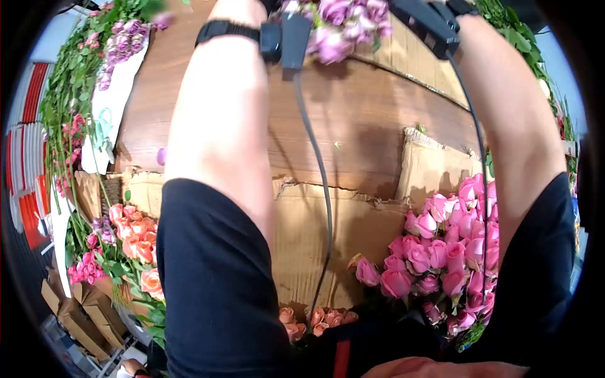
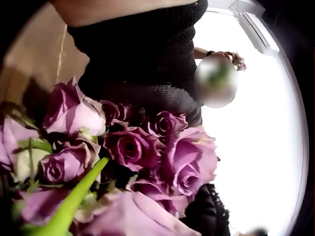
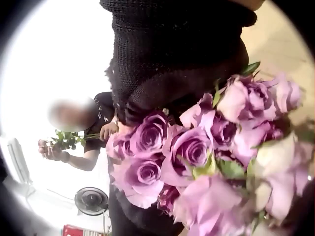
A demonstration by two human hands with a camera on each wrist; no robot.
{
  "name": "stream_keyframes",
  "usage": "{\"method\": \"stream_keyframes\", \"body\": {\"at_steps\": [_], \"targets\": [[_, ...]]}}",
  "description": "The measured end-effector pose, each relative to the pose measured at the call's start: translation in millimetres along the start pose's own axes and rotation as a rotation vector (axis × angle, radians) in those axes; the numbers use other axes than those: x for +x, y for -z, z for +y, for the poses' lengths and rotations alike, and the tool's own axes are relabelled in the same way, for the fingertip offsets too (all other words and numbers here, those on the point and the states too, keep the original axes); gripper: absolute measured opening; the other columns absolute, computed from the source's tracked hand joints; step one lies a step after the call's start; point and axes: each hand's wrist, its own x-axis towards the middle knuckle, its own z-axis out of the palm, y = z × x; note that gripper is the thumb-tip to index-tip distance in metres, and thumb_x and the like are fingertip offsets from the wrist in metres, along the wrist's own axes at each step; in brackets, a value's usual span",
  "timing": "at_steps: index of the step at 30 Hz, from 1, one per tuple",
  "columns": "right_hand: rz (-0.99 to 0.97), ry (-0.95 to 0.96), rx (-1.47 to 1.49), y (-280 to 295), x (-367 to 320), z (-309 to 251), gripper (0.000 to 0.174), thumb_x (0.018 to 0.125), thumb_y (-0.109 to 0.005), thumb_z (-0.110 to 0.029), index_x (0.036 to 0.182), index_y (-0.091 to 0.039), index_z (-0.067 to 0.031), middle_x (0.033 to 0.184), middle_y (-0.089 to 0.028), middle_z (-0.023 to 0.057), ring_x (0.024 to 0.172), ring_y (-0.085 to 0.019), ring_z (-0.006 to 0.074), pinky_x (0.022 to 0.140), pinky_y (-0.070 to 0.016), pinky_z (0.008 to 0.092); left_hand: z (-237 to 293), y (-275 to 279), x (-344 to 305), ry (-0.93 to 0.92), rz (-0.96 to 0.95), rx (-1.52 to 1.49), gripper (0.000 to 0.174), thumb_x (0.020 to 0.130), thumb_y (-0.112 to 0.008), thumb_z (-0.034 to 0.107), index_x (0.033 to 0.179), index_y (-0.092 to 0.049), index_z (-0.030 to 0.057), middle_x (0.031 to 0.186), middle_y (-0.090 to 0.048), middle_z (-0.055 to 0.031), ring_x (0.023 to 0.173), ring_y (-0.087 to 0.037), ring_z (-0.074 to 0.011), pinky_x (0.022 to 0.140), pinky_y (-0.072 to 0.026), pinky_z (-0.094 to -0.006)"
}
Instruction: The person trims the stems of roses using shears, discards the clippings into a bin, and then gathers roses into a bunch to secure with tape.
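A bunch of purple roses [image 1: 346,25] is at the top edge of the head view, between the two wrists; that edge cuts off both hands. In the left wrist view my left hand [image 2: 142,69], in what looks like a black knit glove, curls behind purple roses [image 2: 130,147], its fingertips hidden by the blooms. A green stem [image 2: 74,201] crosses in front. My right hand [image 3: 172,64], in similar black knit, curls round the back of the roses [image 3: 192,147] in the right wrist view; the blooms cover its fingers.
Pink roses [image 1: 441,252] lie at the right on cardboard [image 1: 315,239], orange roses [image 1: 135,236] at the left. Greenery and more purple roses [image 1: 126,41] line the far left. Another person [image 3: 101,115] holds flowers near a fan [image 3: 91,200]. Camera cables hang from both wrists.
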Motion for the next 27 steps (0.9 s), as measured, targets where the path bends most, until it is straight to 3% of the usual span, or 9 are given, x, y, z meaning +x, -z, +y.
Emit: {"method": "stream_keyframes", "body": {"at_steps": [5,9,13,14,15,19,22,25,27], "targets": [[-0.298,0.11,0.038,-86.9,-58.8,-23.7,0.029,0.092,-0.057,-0.024,0.113,-0.063,-0.0046,0.107,-0.065,0.0054,0.094,-0.06,0.0108,0.086,-0.0482,0.025,33.0,3.6,-57.3,0.096,-0.235,-0.197,0.058,0.087,-0.059,0.047,0.128,-0.049,0.0073,0.125,-0.054,-0.014,0.113,-0.054,-0.0289,0.096,-0.0423,-0.0447],[-0.138,0.228,-0.056,-146.2,-139.1,-38.8,0.04,0.082,-0.069,-0.036,0.106,-0.066,-0.0041,0.099,-0.067,0.0054,0.086,-0.06,0.0078,0.077,-0.0485,0.0247,59.2,7.4,-142.1,0.23,-0.583,-0.345,0.058,0.086,-0.059,0.047,0.127,-0.05,0.0064,0.126,-0.054,-0.014,0.115,-0.053,-0.0291,0.097,-0.0413,-0.0445],[0.058,0.16,-0.342,-163.3,-243.7,-39.2,0.046,0.079,-0.069,-0.048,0.091,-0.069,-0.0032,0.077,-0.065,0.0042,0.065,-0.055,0.0102,0.06,-0.044,0.0283,80.8,-0.2,-255.3,-0.986,-0.555,0.979,0.036,0.097,-0.048,0.026,0.125,-0.051,0.0043,0.124,-0.057,-0.0142,0.112,-0.057,-0.027,0.099,-0.0429,-0.0354],[0.067,0.124,-0.283,-169.9,-279.4,-49.0,0.048,0.079,-0.068,-0.05,0.091,-0.069,-0.0037,0.077,-0.065,0.004,0.066,-0.055,0.0105,0.061,-0.0436,0.0281,84.2,-20.0,-283.6,-0.461,-0.711,0.442,0.04,0.094,-0.053,0.022,0.128,-0.048,0.004,0.124,-0.057,-0.0128,0.111,-0.057,-0.0239,0.098,-0.0434,-0.0337],[0.073,0.092,-0.201,-175.8,-313.7,-57.5,0.049,0.08,-0.067,-0.052,0.09,-0.069,-0.0041,0.078,-0.064,0.0038,0.067,-0.055,0.0108,0.062,-0.0432,0.028,87.8,-39.9,-311.7,0.005,-0.622,-0.167,0.045,0.09,-0.057,0.019,0.131,-0.045,0.0037,0.124,-0.056,-0.0113,0.111,-0.057,-0.0208,0.097,-0.0439,-0.032],[0.02,-0.008,0.334,-192.0,-451.5,-93.5,0.051,0.09,-0.055,-0.049,0.112,-0.063,-0.0036,0.107,-0.066,0.0039,0.093,-0.062,0.0118,0.086,-0.0459,0.023,110.7,-103.5,-410.6,0.006,-0.695,-0.009,0.052,0.086,-0.065,0.013,0.131,-0.042,-0.0001,0.121,-0.056,-0.0114,0.103,-0.06,-0.0181,0.089,-0.0495,-0.0309],[0.084,-0.102,0.253,-184.3,-537.6,-84.9,0.052,0.091,-0.056,-0.044,0.122,-0.056,-0.002,0.115,-0.064,0.0057,0.098,-0.062,0.012,0.089,-0.0463,0.0242,108.1,-165.1,-473.2,0.031,-0.774,0.009,0.047,0.085,-0.067,0.013,0.125,-0.047,-0.0008,0.114,-0.06,-0.0108,0.099,-0.062,-0.0164,0.084,-0.0515,-0.029],[0.067,-0.101,0.569,-180.5,-605.4,-67.8,0.045,0.093,-0.056,-0.034,0.123,-0.054,0.0,0.118,-0.062,0.0105,0.104,-0.062,0.0161,0.095,-0.0467,0.0291,84.2,-209.2,-526.5,0.224,-0.839,-0.004,0.043,0.086,-0.068,0.019,0.12,-0.052,-0.0009,0.103,-0.063,-0.0091,0.092,-0.062,-0.0146,0.076,-0.052,-0.0257],[0.104,-0.143,0.495,-163.9,-650.4,-50.9,0.045,0.095,-0.053,-0.035,0.124,-0.054,-0.0004,0.119,-0.062,0.0113,0.105,-0.061,0.0171,0.095,-0.0469,0.0296,93.2,-237.9,-584.3,0.349,-0.849,-0.067,0.04,0.087,-0.067,0.024,0.114,-0.056,-0.0016,0.099,-0.065,-0.0087,0.087,-0.063,-0.0138,0.073,-0.0509,-0.0252]]}}
